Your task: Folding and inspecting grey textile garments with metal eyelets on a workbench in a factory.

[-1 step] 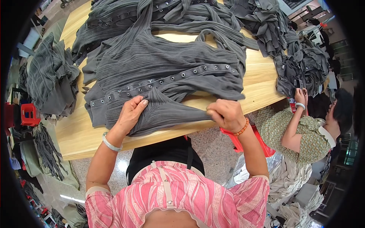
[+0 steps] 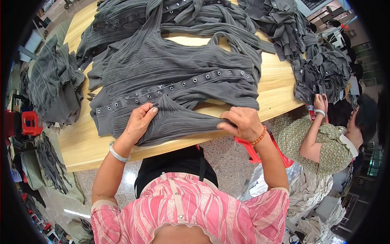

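A dark grey ribbed snap-front cardigan (image 2: 187, 61) lies spread across the wooden table, its row of round metal snaps running at a slant. My left hand (image 2: 140, 123) is closed on the near side of it, thumb on top, gripping the cloth where the sleeve joins the body. One sleeve is drawn out taut to the right, narrowing toward my right hand (image 2: 245, 123). There the thumb and curled fingers pinch the sleeve's end, which they partly hide. Small dark thread snips (image 2: 92, 96) seem to lie at the cardigan's left edge.
More grey cardigans (image 2: 211, 18) cover the far part of the table (image 2: 280, 77). Piles of grey garments hang at the left (image 2: 55, 81) and right (image 2: 280, 30). At the right a co-worker (image 2: 325, 142) handles grey cloth. A red stool (image 2: 30, 122) stands left.
My right thumb has stretched out and its grip has shifted on the sleeve's end. The cardigan's right edge has moved slightly left. My left hand stays put.
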A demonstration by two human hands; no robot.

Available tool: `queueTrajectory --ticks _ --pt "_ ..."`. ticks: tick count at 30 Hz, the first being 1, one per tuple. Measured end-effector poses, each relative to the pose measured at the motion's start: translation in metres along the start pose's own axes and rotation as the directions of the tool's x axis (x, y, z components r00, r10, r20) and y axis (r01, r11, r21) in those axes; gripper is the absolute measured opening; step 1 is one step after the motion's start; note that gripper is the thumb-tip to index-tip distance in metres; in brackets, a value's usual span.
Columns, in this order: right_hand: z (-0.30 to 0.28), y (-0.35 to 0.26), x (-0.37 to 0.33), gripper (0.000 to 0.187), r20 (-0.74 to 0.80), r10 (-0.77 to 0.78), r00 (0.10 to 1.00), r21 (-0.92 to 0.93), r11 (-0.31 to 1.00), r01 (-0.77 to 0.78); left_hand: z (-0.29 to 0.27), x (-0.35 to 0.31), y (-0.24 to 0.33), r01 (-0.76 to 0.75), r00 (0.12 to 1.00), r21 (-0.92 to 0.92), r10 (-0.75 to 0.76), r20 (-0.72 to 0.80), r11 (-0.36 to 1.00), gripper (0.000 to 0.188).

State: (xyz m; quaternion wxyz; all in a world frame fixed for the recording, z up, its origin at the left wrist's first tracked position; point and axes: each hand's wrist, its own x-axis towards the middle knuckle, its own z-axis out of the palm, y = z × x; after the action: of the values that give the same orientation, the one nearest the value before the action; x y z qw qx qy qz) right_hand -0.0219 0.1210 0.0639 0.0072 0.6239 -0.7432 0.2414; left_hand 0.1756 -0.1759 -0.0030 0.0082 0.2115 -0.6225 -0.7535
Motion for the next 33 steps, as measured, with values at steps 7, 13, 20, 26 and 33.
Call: queueTrajectory --ticks 7,13,20,26,33 --pt "-0.046 0.043 -0.055 0.018 0.039 0.266 0.963 -0.481 0.85 -0.215 0.002 -0.002 0.0 -0.025 0.999 0.05 0.024 0.023 0.998 0.021" --pt "-0.1 0.053 -0.105 0.035 -0.24 0.508 0.827 -0.575 0.612 -0.543 0.005 -0.006 0.002 -0.073 0.997 0.093 0.073 0.008 0.993 0.021" --pt "-0.14 -0.076 -0.065 0.055 0.144 0.661 0.737 0.289 0.684 -0.67 0.017 -0.023 0.014 -0.147 0.989 0.381 0.13 0.069 0.913 0.039" --pt "-0.058 -0.159 -0.018 0.061 0.259 -0.219 0.941 0.944 0.262 -0.199 0.035 -0.051 0.032 -0.471 0.88 0.696 0.343 0.328 0.542 0.071" --pt "0.096 -0.188 0.012 0.019 0.39 -0.023 0.92 0.25 0.965 -0.081 0.032 -0.057 0.03 -0.532 0.846 0.697 0.267 0.461 0.48 0.035"
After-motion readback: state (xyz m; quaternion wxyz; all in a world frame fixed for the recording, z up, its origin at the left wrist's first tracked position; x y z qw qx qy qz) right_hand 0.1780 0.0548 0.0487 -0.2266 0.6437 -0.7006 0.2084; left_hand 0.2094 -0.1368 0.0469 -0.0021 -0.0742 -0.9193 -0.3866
